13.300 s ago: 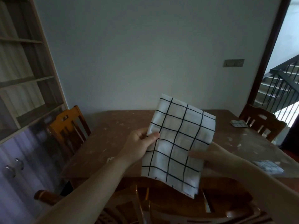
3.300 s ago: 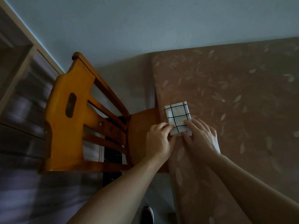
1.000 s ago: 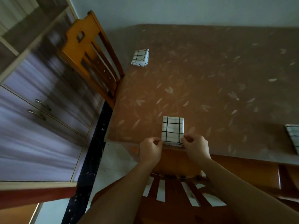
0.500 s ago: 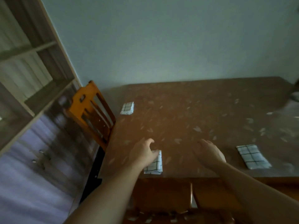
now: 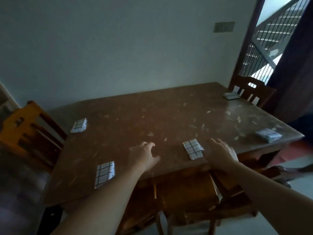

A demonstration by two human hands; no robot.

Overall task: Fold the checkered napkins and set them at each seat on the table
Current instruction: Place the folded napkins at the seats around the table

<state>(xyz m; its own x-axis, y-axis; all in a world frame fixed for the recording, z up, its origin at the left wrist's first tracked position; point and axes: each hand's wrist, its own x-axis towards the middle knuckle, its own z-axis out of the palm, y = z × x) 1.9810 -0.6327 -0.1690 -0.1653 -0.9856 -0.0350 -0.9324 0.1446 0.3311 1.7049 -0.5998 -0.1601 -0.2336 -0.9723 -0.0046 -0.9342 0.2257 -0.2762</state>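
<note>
both hands have been lifted off the near-left napkin [image 5: 105, 173], which is left flat by the table [image 5: 169, 119] edge. left hand [image 5: 144, 156] and right hand [image 5: 220, 153] are held open, nothing gripped, either side of another folded napkin [image 5: 193, 148]. three more napkins are laid at the left [image 5: 79, 125], far-right [image 5: 230, 95] and right [image 5: 268, 135] seats.

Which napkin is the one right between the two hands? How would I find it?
Look at the brown table, then along its near edge. Two napkins lie there; take the one between the left hand and right hand. The other near napkin sits left of both hands.
</note>
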